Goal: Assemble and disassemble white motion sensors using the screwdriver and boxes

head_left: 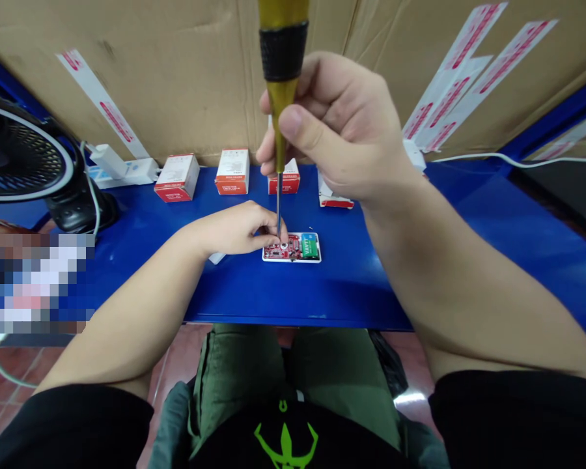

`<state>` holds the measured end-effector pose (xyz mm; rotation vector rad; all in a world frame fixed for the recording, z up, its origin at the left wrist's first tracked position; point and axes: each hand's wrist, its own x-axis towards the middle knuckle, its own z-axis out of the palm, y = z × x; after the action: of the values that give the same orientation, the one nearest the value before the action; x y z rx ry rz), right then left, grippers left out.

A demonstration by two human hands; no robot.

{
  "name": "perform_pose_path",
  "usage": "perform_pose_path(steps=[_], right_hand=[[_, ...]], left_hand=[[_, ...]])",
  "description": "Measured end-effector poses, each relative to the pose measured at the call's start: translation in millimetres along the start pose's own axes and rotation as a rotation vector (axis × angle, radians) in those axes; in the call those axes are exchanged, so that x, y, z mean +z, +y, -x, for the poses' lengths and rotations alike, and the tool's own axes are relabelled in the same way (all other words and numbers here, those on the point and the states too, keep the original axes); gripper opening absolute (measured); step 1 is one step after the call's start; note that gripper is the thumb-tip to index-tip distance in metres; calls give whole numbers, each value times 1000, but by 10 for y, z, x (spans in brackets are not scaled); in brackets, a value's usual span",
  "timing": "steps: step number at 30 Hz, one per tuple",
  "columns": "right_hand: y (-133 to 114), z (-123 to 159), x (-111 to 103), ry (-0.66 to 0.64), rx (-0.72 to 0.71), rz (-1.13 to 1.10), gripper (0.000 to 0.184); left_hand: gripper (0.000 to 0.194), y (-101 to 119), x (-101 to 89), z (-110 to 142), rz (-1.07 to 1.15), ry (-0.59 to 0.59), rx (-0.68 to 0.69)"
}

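Right below the right hand's closed grip (280, 124) on the screwdriver (282, 55), the red circuit board (293, 249) lies in its white case on the blue worktop (293, 296), the left hand (247, 229) touching its left end, fingertips bunched near the shaft.

The top of the screwdriver (282, 52) runs out past the upper edge, and its tip is lost among the fingers of the left hand (251, 228). The right hand (346, 130) partly covers two boxes (283, 186); their small print is unreadable. The left wrist hides most of a white piece (217, 258). The left edge crops the fan (10, 156); pixelation masks the items (39, 283) below it.
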<state>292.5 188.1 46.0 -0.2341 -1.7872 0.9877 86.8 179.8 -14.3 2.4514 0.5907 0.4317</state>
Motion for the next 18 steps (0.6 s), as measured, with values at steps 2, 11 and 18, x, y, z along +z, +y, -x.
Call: perform_pose_path(steps=[2, 11, 18], right_hand=[[23, -22, -13, 17, -29, 23, 52], [74, -84, -100, 55, -201, 156, 44], [-88, -41, -217, -196, 71, 6, 37]], left_hand=[[15, 0, 1, -1, 8, 2, -5], [19, -8, 26, -53, 74, 102, -6], [6, -7, 17, -3, 98, 86, -53]])
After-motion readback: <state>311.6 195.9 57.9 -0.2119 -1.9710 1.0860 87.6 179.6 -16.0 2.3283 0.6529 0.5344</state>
